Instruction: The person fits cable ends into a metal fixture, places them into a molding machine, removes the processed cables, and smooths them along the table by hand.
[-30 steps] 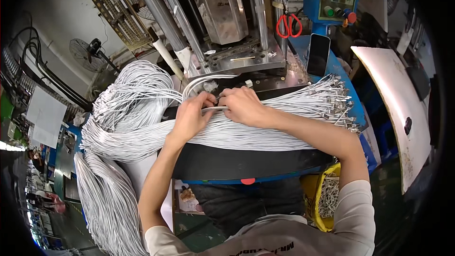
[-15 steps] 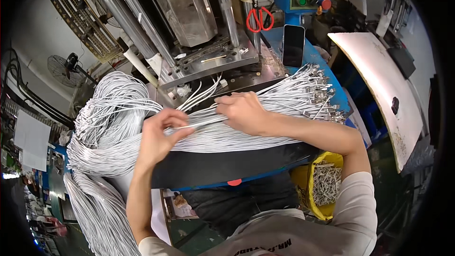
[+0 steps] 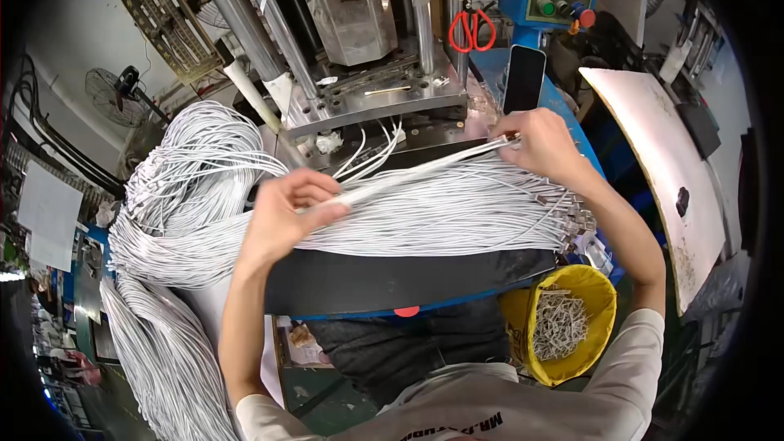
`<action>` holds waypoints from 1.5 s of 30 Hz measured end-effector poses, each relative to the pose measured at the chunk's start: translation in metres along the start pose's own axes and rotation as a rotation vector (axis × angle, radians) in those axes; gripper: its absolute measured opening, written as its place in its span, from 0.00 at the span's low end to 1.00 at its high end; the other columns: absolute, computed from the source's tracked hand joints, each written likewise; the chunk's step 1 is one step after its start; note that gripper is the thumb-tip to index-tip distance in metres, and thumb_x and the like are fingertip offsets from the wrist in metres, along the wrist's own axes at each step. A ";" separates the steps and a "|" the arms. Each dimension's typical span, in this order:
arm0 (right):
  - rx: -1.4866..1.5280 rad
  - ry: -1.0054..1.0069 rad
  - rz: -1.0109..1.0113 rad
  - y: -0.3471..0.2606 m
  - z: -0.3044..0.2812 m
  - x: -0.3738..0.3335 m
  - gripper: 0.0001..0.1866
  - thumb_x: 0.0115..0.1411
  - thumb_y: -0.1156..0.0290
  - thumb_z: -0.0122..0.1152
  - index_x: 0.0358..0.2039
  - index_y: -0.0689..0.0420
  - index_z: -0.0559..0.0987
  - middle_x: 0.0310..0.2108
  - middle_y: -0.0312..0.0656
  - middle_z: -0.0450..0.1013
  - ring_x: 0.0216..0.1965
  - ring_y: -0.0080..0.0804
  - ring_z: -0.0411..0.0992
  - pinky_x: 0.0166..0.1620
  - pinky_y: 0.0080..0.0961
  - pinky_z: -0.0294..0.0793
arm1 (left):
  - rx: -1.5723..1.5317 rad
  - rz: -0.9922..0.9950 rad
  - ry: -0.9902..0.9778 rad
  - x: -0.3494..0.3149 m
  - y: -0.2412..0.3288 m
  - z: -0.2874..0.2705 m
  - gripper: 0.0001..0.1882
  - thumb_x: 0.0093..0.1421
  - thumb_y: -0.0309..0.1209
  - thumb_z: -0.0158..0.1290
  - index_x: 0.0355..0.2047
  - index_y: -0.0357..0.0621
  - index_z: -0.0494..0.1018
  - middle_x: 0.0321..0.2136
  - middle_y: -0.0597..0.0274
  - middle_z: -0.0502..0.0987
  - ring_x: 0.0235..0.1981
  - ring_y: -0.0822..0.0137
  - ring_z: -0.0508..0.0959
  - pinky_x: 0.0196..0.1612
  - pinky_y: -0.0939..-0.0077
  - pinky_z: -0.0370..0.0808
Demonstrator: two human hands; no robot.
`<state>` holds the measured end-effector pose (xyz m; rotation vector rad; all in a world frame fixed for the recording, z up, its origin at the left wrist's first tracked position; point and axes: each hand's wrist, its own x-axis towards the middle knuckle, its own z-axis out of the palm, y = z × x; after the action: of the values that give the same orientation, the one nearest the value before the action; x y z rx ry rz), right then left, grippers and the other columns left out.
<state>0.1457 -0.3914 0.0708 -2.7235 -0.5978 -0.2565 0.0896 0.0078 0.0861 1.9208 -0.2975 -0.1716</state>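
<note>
A few white cables stretch between the hands, above the large cable bundle. The right hand, near the bundle's connector end, is closed on the cables' tips; the left hand, over its midsection, is half curled around them, blurred, its grip indeterminable.

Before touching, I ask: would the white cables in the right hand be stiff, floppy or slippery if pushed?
The held white cables probably flex, since similar looped cables bend loosely. They may slip lengthwise, as their surface looks smooth.
</note>
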 end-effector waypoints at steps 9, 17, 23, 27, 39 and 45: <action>-0.059 -0.045 -0.222 -0.085 -0.004 0.002 0.30 0.45 0.85 0.64 0.53 0.59 0.79 0.39 0.52 0.81 0.41 0.51 0.81 0.46 0.38 0.80 | -0.612 -0.373 -0.487 0.007 0.012 0.112 0.23 0.62 0.29 0.66 0.53 0.30 0.73 0.31 0.58 0.82 0.28 0.71 0.81 0.33 0.77 0.77; 0.062 -0.369 -0.012 -0.068 0.039 0.072 0.27 0.54 0.76 0.64 0.57 0.62 0.76 0.50 0.57 0.78 0.52 0.54 0.78 0.55 0.46 0.77 | -0.782 -0.450 -0.126 -0.044 -0.019 0.090 0.20 0.62 0.27 0.65 0.50 0.32 0.72 0.28 0.59 0.81 0.25 0.72 0.79 0.28 0.79 0.74; 0.243 -0.244 -0.087 -0.053 0.115 0.109 0.23 0.56 0.73 0.65 0.52 0.64 0.77 0.51 0.57 0.77 0.55 0.53 0.75 0.56 0.47 0.73 | -0.661 -0.336 0.084 -0.051 -0.023 0.103 0.18 0.60 0.23 0.66 0.46 0.35 0.71 0.23 0.62 0.80 0.20 0.74 0.77 0.23 0.80 0.71; -0.073 -0.007 -0.346 -0.056 0.122 0.085 0.22 0.54 0.68 0.69 0.46 0.67 0.77 0.47 0.57 0.78 0.49 0.55 0.76 0.51 0.45 0.74 | -0.652 -0.389 0.095 -0.049 -0.030 0.104 0.22 0.57 0.27 0.71 0.44 0.34 0.70 0.17 0.67 0.76 0.17 0.78 0.74 0.20 0.81 0.68; 0.764 -0.771 0.297 -0.058 0.046 0.005 0.17 0.56 0.71 0.68 0.44 0.63 0.75 0.26 0.43 0.77 0.30 0.33 0.79 0.31 0.33 0.75 | -0.637 -0.351 0.066 -0.053 -0.060 0.114 0.13 0.63 0.24 0.64 0.43 0.34 0.72 0.26 0.59 0.81 0.21 0.74 0.79 0.24 0.79 0.75; 1.384 -0.474 0.331 -0.088 0.093 -0.026 0.20 0.68 0.59 0.64 0.37 0.68 0.77 0.25 0.43 0.78 0.27 0.28 0.81 0.23 0.26 0.78 | -0.574 -0.301 0.073 -0.056 -0.072 0.125 0.12 0.65 0.23 0.62 0.46 0.32 0.74 0.31 0.55 0.83 0.27 0.71 0.83 0.30 0.76 0.83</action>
<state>0.0933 -0.2919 0.0037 -1.4408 -0.2304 0.6660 0.0121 -0.0634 -0.0271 1.3865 0.0906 -0.3449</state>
